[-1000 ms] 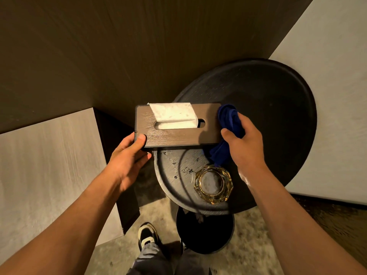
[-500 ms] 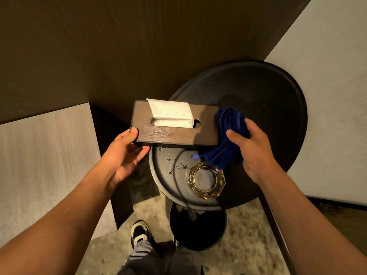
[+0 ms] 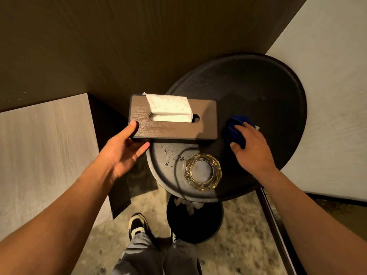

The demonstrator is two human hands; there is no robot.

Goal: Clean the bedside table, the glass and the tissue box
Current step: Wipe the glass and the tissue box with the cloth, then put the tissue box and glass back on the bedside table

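- Left hand [image 3: 124,150] in a grip on the tissue box [image 3: 173,121], held above the round table [image 3: 278,108].
- Right hand [image 3: 253,148] pressing blue cloth [image 3: 234,131] onto table, fingers closed over it.
- Glass [image 3: 203,171] upright at table's near edge.

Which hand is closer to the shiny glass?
The right hand. It presses the blue cloth on the table just up and right of the glass. The left hand holds the tissue box farther off to the glass's left.
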